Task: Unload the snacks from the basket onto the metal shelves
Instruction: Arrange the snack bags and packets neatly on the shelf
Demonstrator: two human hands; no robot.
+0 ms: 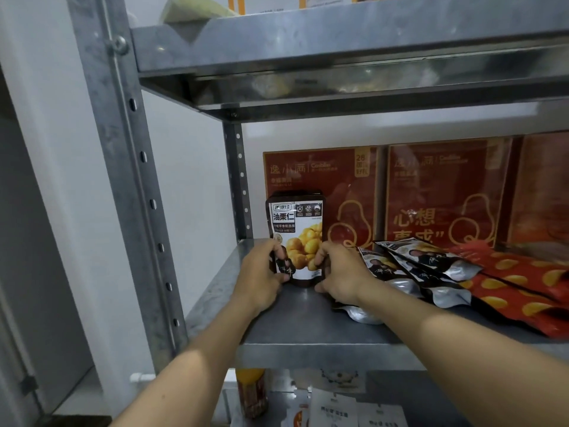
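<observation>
- Head view gives me the chestnut-kernel pouch [297,238] standing upright at the left end of the metal shelf [308,331], just in front of the red gift boxes [320,180] and near the rear post [237,186].
- My left hand [261,272] curls fingers and thumb round the pouch's lower left edge. My right hand [341,272] grips the lower right edge the same way.
- Both grips sit low on a soft pouch. If I let go with both hands at once, I'd expect it could sag and tip forward towards the shelf's front lip.
- My right wrist lies touching or just above the toppled dark pouches [425,263]. Pulling that arm back carelessly might drag them forward, and one silver-bottomed pouch already lies near the edge.
- Knocking that pile could also shove the red chip bags [517,288] beside it, which lie flat and loose.
- I can't see the basket, so I can't judge how many snacks remain.
</observation>
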